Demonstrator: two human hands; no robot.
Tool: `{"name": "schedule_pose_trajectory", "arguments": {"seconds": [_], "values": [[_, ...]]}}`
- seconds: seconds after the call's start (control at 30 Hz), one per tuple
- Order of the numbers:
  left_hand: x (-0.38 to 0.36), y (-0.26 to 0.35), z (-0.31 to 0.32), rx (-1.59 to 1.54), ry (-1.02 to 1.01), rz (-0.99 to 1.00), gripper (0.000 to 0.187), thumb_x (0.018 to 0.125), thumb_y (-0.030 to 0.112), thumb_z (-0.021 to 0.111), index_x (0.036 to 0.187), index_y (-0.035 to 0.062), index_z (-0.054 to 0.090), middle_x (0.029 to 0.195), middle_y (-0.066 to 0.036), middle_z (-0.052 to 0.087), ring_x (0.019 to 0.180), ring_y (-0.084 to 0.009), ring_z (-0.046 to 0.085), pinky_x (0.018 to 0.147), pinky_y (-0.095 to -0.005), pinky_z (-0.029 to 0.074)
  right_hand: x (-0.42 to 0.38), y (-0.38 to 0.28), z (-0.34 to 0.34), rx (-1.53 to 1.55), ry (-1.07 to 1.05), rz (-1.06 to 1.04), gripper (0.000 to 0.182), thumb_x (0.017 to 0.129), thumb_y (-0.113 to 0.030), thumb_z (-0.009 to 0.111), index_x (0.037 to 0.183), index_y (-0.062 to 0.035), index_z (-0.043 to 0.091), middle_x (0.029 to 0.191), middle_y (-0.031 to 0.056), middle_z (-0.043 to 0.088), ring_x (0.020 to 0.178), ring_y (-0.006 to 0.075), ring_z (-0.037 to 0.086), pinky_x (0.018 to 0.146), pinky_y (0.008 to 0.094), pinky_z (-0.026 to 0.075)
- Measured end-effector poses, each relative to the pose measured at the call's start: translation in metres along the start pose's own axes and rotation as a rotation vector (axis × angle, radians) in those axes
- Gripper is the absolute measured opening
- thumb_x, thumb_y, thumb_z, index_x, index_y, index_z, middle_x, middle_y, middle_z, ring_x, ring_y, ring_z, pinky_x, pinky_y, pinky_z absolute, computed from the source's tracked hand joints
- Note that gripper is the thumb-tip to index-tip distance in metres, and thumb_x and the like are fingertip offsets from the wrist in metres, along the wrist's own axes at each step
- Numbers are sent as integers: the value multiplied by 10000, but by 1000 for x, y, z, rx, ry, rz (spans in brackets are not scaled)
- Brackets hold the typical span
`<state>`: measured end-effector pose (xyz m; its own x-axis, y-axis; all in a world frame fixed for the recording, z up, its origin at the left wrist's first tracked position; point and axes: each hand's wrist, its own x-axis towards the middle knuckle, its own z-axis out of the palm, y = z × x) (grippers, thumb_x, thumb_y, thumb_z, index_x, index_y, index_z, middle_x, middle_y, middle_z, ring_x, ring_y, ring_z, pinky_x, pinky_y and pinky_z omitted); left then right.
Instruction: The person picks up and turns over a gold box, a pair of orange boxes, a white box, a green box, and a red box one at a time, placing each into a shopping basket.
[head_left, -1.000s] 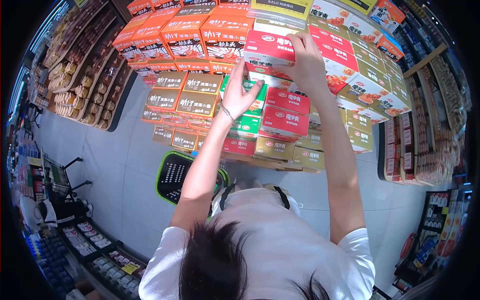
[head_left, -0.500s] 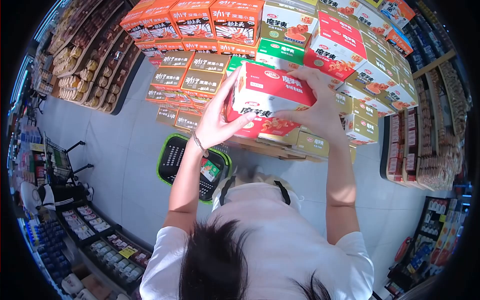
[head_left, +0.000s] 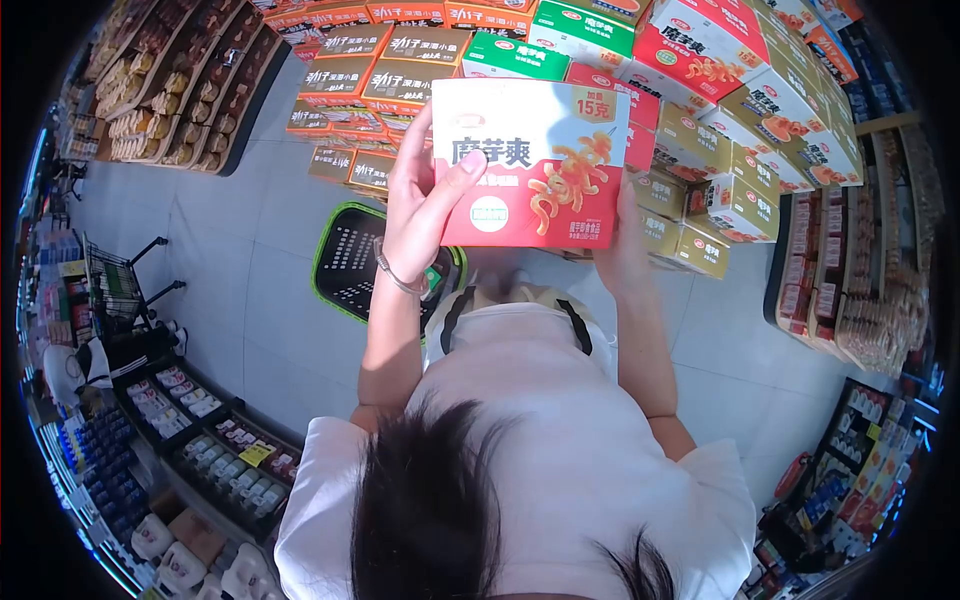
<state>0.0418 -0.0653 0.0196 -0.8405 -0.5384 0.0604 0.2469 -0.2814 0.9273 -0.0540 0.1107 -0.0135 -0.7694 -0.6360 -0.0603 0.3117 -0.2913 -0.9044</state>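
Note:
Between my two hands is a red and white snack box (head_left: 560,165), its front face turned up toward me with Chinese print and a picture of curly snack pieces. My left hand (head_left: 425,195) grips its left side, thumb lying across the front. On the right edge is my right hand (head_left: 622,240), its fingers mostly hidden behind the box. Just beyond stand stacked snack boxes: green ones (head_left: 583,30), brown ones (head_left: 415,82) and a red one (head_left: 705,45). Below my left wrist a black basket with a green rim (head_left: 318,262) rests on the floor, a green pack (head_left: 432,278) partly visible inside.
Shelves of packaged goods (head_left: 180,90) rise at the far left, with more shelves (head_left: 850,250) at the right. A shopping cart (head_left: 120,285) stands on the left. A low display of packs (head_left: 225,460) lies at lower left. Grey tiled floor (head_left: 270,330) runs between them.
The box has tilted up so its front faces me and has come nearer. My right hand has slid from its top to its right edge, and my left hand now holds its left side.

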Motion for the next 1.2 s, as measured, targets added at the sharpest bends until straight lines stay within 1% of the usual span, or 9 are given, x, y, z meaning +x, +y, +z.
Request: {"name": "schedule_pose_trajectory", "arguments": {"seconds": [0.03, 0.17, 0.23, 0.37, 0.43, 0.6, 0.73, 0.8, 1.2], "values": [[0, 3, 0, 67, -29, 19, 626, 867, 108, 604, 1396, 1, 287, 1162, -118, 577, 998, -134, 579, 858, -290, 468, -1, 9, -8, -55, 4, 41, 747, 937, -462, 425, 1470, -62, 89, 1441, 122, 270, 1279, 177, 355, 1021, 336, 363], [0, 0, -5, 106, -35, 21, 581, 919, 172, 535, 1411, 1, 278, 1230, -135, 544, 1055, -138, 550, 906, -285, 434, 0, 2, 4, 7, 22, -34, 741, 939, -431, 437, 1473, -64, 77, 1436, 129, 284, 1273, 176, 365, 1027, 326, 353], [3, -6, -10, 140, 1, 44, 544, 966, 256, 439, 1417, -3, 279, 1316, -143, 480, 1160, -160, 481, 978, -286, 370, 0, -3, 8, 71, 16, -15, 730, 939, -411, 444, 1473, -65, 87, 1444, 126, 273, 1273, 173, 361, 1027, 313, 347], [2, -4, -10, 209, -6, 38, 548, 985, 321, 365, 1413, -14, 289, 1368, -138, 429, 1242, -169, 400, 1029, -288, 306, 5, 2, 11, 30, 24, -47, 710, 945, -402, 432, 1473, -64, 96, 1446, 122, 272, 1268, 171, 364, 1029, 309, 340], [4, -12, -20, 140, 21, -16, 569, 983, 342, 365, 1411, -23, 284, 1382, -135, 412, 1252, -170, 389, 1036, -295, 300, 9, 17, 5, -26, 68, -29, 554, 970, -466, 340, 1380, -98, 284, 1301, 58, 457, 1181, 137, 483, 963, 337, 430], [1, -9, -25, 120, 62, -24, 596, 969, 359, 395, 1410, -27, 284, 1380, -144, 412, 1240, -175, 405, 1026, -303, 315, 11, 35, 8, -64, 58, -56, 566, 970, -501, 295, 1376, -107, 296, 1297, 52, 462, 1175, 131, 484, 966, 333, 427], [1, -9, -25, 119, 94, -22, 607, 957, 354, 422, 1396, -46, 297, 1331, -154, 454, 1184, -173, 462, 981, -292, 368, 12, 38, 9, -21, 33, -43, 557, 977, -498, 260, 1378, -114, 299, 1295, 44, 467, 1174, 130, 482, 966, 330, 423], [2, -9, -20, 61, 116, 38, 533, 954, 396, 415, 1282, -25, 424, 1183, -132, 554, 1043, -164, 561, 880, -292, 453, 11, 40, 8, -20, 42, -22, 551, 981, -489, 252, 1379, -111, 297, 1295, 40, 467, 1174, 130, 481, 966, 328, 422], [-6, -15, -24, 23, 122, -10, 524, 957, 379, 414, 1287, -29, 418, 1216, -131, 534, 1081, -174, 540, 911, -302, 430, 3, 40, 10, -9, -15, -39, 564, 998, -435, 236, 1445, -95, 186, 1375, 50, 385, 1260, 137, 380, 1041, 341, 336]]}}
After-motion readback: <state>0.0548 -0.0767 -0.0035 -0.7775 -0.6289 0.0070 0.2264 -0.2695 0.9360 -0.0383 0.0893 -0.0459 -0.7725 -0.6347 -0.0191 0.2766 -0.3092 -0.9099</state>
